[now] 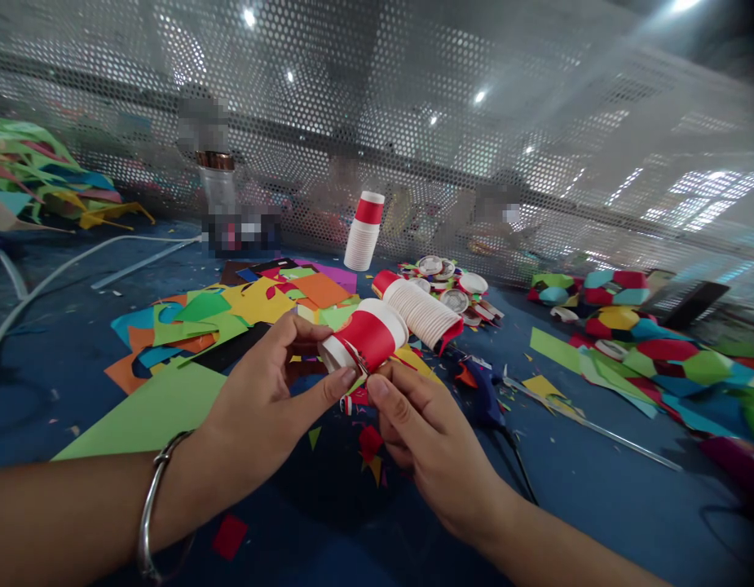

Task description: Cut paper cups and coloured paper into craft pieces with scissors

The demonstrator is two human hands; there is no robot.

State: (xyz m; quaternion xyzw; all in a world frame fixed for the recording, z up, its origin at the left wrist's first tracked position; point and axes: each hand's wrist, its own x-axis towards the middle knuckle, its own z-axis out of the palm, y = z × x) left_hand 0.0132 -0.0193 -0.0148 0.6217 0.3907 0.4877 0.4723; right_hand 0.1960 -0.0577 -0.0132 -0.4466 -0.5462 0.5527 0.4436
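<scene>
A red and white paper cup [372, 336] lies tilted on its side in front of me. My left hand [284, 391] holds it by its left end, thumb below and fingers behind. At the cup's lower side, a thin strip or cut edge [363, 368] stands away from the wall. My right hand [422, 424] pinches there with thumb and forefinger; the exact bit between the fingertips is mostly hidden. Just behind, a stack of nested paper cups [421, 308] lies on its side. Another cup stack [362, 236] stands upright, slightly leaning, farther back.
Coloured paper sheets [199, 326] spread over the blue table left of centre. Cut cup bases [455, 300] lie in a pile behind. A blue glue gun [483, 391] with a cord and a clear stick [597, 432] are at right, near colourful patchwork pieces [670, 359]. A perforated screen [413, 122] rises behind.
</scene>
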